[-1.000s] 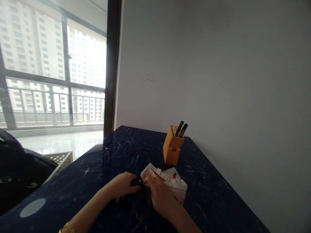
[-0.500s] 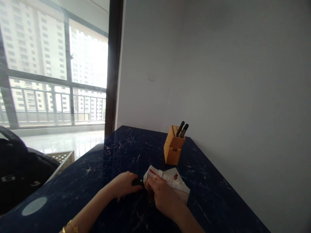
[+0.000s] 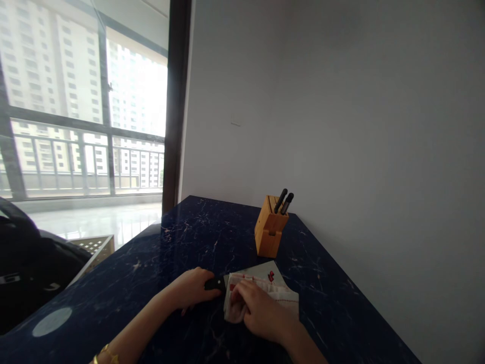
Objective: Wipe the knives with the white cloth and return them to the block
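Observation:
My left hand (image 3: pixel 194 288) is closed round the black handle of a knife (image 3: pixel 214 284), low over the dark table. The knife's wide, pale blade (image 3: pixel 261 270) points right, partly hidden under a white cloth with red details (image 3: pixel 285 299). A small red mark shows near the blade's upper part; I cannot tell whether it is on the metal or the cloth. My right hand (image 3: pixel 261 308) has its fingers bent and gripping the cloth against the blade close to the handle. Part of the cloth hangs folded below those fingers.
A wooden knife block (image 3: pixel 270 230) with two black-handled tools stands beyond my hands. The dark blue marbled table (image 3: pixel 197 227) runs toward the wall. At left are a black bag (image 3: pixel 34 268) and a lattice-topped piece (image 3: pixel 96 247), near large windows.
My right hand has shifted slightly and the cloth has been pulled down, so more of the blade's upper part shows. My left hand keeps its hold on the handle.

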Motion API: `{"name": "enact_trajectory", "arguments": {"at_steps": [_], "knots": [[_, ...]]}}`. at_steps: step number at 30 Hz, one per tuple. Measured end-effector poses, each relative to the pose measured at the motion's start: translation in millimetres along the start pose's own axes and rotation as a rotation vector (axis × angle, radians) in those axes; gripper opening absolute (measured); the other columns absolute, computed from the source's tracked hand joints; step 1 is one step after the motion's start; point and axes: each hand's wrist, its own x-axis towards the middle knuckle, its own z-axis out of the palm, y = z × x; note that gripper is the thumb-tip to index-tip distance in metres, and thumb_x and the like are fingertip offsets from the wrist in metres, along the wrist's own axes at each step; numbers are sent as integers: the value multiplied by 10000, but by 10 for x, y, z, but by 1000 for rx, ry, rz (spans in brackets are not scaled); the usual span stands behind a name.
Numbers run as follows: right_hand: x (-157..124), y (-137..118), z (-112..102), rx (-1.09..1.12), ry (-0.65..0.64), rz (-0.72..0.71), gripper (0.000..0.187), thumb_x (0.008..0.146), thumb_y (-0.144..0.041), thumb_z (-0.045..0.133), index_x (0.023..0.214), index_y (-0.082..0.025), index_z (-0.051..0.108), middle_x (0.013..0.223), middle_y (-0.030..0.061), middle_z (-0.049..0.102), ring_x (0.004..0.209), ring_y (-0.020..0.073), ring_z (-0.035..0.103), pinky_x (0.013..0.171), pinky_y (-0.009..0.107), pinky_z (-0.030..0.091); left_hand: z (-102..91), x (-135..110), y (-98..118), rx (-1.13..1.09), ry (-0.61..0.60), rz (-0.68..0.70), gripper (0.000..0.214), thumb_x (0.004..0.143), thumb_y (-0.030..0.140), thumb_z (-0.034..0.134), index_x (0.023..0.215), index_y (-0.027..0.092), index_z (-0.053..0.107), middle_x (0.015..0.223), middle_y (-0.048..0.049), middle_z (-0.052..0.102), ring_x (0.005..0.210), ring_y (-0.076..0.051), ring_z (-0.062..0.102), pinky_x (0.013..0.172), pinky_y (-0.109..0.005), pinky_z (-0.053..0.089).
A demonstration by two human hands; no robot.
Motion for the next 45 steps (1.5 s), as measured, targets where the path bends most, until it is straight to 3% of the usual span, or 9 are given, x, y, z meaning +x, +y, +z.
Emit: {"name": "enact_trajectory", "arguments": {"at_steps": [5,10,15,21,24,32,37,41,45], "knots": [[69,161,33,-84,184,85,445,658,-4,352,1022,-173,544,1065,61,552,1049,160,446,955,319,295,-32,-9,30,-16,-35,-21,384,737,547,433,760,214,623,668,2,666,599,-164,628,478,-204,397],[158,92,160,-129,150,-38,475,766,-30,323,1193,-168,477,1193,60,503,1133,160,388,1002,326,258,-30,-11,34,-10,-30,-20,391,740,548,428,763,209,621,671,-7,670,601,-172,632,477,-206,402],[169,-32,181,-114,172,-70,413,768,-17,320,1077,-169,546,1042,42,565,1026,147,448,947,280,317,-22,-2,35,16,-22,-25,388,739,546,436,757,207,624,700,-16,675,629,-182,635,503,-215,410],[195,-13,178,-111,182,-47,448,739,-17,342,1133,-174,490,1124,53,519,1094,155,401,977,304,282,-15,1,27,16,-25,-25,376,740,538,440,775,211,623,705,-17,677,629,-182,637,491,-212,400],[187,-23,159,-74,190,-10,414,684,-14,370,1036,-181,510,1062,50,522,1045,154,428,932,284,320,-4,7,15,16,-19,-27,383,738,546,440,768,211,622,698,-19,678,623,-181,636,481,-210,393],[43,-65,124,-70,48,-24,224,646,-51,413,780,-191,526,869,11,540,902,133,485,845,223,337,16,14,-6,4,-15,-15,358,743,522,440,738,210,616,666,1,668,591,-162,624,468,-200,382],[60,165,50,-158,60,55,184,614,-26,395,647,-185,483,720,-9,521,759,118,483,775,217,335,-4,8,-3,-16,-37,-9,371,745,533,434,767,214,622,678,3,673,593,-160,626,468,-196,392],[39,530,-94,-259,179,167,210,570,-10,377,634,-185,474,715,-1,511,751,137,459,724,240,329,-24,2,4,-20,-30,3,384,746,540,428,768,213,627,682,-1,673,600,-162,627,475,-199,395],[16,822,-165,-269,311,315,307,560,9,348,714,-180,534,803,30,535,828,161,473,774,267,339,-15,6,-7,-24,-30,-6,379,744,537,430,770,217,631,687,-2,673,616,-165,631,482,-199,395]]}}
